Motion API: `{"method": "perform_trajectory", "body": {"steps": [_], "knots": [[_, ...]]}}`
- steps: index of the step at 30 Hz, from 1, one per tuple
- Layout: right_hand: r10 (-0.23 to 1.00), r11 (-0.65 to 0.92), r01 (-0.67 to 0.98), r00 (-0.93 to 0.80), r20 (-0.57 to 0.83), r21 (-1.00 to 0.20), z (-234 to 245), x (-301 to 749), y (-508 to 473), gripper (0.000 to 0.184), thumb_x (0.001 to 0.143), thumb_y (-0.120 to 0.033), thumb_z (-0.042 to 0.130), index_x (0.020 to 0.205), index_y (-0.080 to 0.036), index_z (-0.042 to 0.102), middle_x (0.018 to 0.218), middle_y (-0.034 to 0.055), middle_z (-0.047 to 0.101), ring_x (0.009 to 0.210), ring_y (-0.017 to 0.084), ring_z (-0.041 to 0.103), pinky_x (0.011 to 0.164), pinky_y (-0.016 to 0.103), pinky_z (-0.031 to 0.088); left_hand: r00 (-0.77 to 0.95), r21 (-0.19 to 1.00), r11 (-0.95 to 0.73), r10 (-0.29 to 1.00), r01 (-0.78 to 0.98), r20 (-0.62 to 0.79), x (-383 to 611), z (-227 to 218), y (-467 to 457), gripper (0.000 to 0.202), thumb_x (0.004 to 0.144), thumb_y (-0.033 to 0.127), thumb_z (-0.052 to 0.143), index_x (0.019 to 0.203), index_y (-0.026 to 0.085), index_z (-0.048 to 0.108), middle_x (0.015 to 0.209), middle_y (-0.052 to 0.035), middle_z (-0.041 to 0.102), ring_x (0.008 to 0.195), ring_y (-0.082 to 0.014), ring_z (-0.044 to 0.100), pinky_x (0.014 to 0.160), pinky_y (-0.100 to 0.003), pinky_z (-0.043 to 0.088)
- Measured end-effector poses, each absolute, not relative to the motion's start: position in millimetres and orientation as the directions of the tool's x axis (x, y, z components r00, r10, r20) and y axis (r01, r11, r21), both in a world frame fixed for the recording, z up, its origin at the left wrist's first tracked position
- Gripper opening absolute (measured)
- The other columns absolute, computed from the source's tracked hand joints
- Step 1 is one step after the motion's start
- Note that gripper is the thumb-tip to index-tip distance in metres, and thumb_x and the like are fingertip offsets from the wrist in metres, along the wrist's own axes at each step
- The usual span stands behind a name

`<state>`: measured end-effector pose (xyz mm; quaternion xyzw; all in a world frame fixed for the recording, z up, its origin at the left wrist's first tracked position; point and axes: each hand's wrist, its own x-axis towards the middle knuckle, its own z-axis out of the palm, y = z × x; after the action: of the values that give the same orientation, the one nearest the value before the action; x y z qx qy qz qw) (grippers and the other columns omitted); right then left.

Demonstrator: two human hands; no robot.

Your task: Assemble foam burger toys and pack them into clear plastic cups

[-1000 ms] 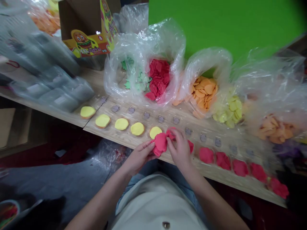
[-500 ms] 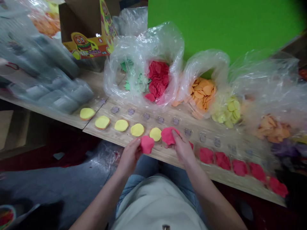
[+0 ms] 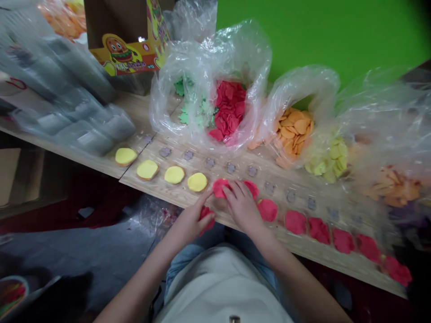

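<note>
- 1 lt wood bench (image 3: 161,190) w/ green panel (image 3: 319,40) behind
- gray floor (image 3: 111,251) below
- L hand (image 3: 191,220) grasping red piece (image 3: 206,221)
- R hand (image 3: 245,207) on 2nd red piece (image 3: 219,188), can't tell grip

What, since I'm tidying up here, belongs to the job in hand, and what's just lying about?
Job, apparently:
red piece in left hand
another red piece under right hand
yellow-topped pieces
bagged red pieces

Seemingly just lying about:
printed box
round tub

Dim light, glints on plastic bags (image 3: 251,40); blurred edges
</note>
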<state>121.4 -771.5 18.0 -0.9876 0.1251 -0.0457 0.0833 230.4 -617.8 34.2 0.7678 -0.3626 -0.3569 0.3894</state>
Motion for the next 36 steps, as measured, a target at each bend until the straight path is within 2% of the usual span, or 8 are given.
{"method": "perform_trajectory", "body": {"steps": [4,11,15,19,22,24,29,36], "knots": [[-0.272,-0.952,-0.261,0.961,0.054,-0.159,24.8,100.1,-771.5,0.040,0.083,-0.014,0.044,0.122,-0.019,0.049,0.134,0.0120,0.039,0.130,0.030,0.019,0.103,0.048,0.026,0.426,0.656,-0.495,-0.861,-0.570,-0.279,223.2,29.3,-623.4,0.072,0.077,0.020,0.043,0.141,0.019,0.009,0.076,-0.0049,0.064,0.062,-0.0179,0.059,0.060,-0.025,0.040],[-0.302,-0.941,-0.291,0.953,0.036,-0.174,14.4,97.3,-754.6,0.048,0.082,-0.010,0.044,0.128,-0.021,0.044,0.141,0.0115,0.030,0.134,0.031,0.009,0.102,0.053,0.023,0.379,0.442,-0.496,-0.865,-0.747,-0.329,219.0,15.3,-648.4,0.077,0.073,0.014,0.041,0.141,0.007,0.004,0.092,-0.0204,0.065,0.072,-0.0271,0.064,0.061,-0.030,0.042],[-0.363,-0.903,-0.332,0.929,0.071,-0.272,16.9,101.0,-756.9,0.040,0.081,-0.011,0.045,0.119,-0.017,0.052,0.140,0.0114,0.033,0.134,0.032,0.010,0.104,0.054,0.019,0.411,0.599,-0.507,-0.860,-0.621,-0.302,227.4,33.4,-641.0,0.069,0.076,0.020,0.046,0.140,0.013,0.019,0.087,-0.0136,0.066,0.073,-0.0243,0.063,0.065,-0.029,0.042],[-0.469,-0.738,-0.305,0.873,0.133,-0.603,32.8,109.3,-757.5,0.038,0.083,-0.016,0.043,0.121,-0.018,0.049,0.132,0.0112,0.043,0.127,0.026,0.030,0.103,0.047,0.028,0.568,0.912,-0.411,-0.750,0.004,-0.340,243.2,56.9,-626.5,0.049,0.078,0.034,0.052,0.124,0.018,0.046,0.096,-0.0080,0.063,0.081,-0.0183,0.060,0.073,-0.027,0.044],[-0.473,-0.303,-0.279,0.874,-0.110,-0.911,38.3,128.5,-753.8,0.034,0.086,-0.032,0.043,0.116,-0.019,0.050,0.108,0.0088,0.059,0.094,0.019,0.057,0.079,0.036,0.050,0.433,0.813,-0.222,-0.754,0.539,-0.493,253.0,62.6,-622.0,0.046,0.077,0.031,0.056,0.120,0.017,0.049,0.098,-0.0081,0.062,0.078,-0.0157,0.060,0.070,-0.026,0.047],[-0.383,-0.016,-0.301,0.883,-0.272,-0.954,35.5,145.1,-752.0,0.028,0.083,-0.038,0.047,0.100,-0.018,0.056,0.086,0.0041,0.061,0.072,0.015,0.060,0.059,0.028,0.052,0.364,0.724,-0.151,-0.785,0.673,-0.502,258.9,59.2,-620.8,0.050,0.074,0.026,0.060,0.122,0.018,0.048,0.100,-0.0080,0.062,0.076,-0.0145,0.060,0.069,-0.025,0.047],[-0.459,0.121,-0.355,0.808,-0.369,-0.927,23.0,174.3,-753.3,0.022,0.076,-0.039,0.054,0.078,-0.017,0.054,0.063,-0.0021,0.054,0.055,0.011,0.053,0.044,0.021,0.043,0.545,0.840,-0.154,-0.698,0.520,-0.465,272.3,43.6,-617.0,0.055,0.068,0.022,0.066,0.120,0.016,0.049,0.106,-0.0081,0.060,0.079,-0.0133,0.058,0.068,-0.022,0.046],[-0.486,-0.138,-0.346,0.840,-0.240,-0.928,19.3,196.0,-749.3,0.024,0.076,-0.036,0.055,0.089,-0.017,0.058,0.077,0.0015,0.063,0.068,0.013,0.057,0.056,0.023,0.043,0.606,0.960,-0.166,-0.747,0.226,-0.272,292.3,35.8,-627.0,0.050,0.073,0.024,0.059,0.121,0.015,0.047,0.111,-0.0102,0.058,0.097,-0.0198,0.056,0.084,-0.033,0.045]]}}
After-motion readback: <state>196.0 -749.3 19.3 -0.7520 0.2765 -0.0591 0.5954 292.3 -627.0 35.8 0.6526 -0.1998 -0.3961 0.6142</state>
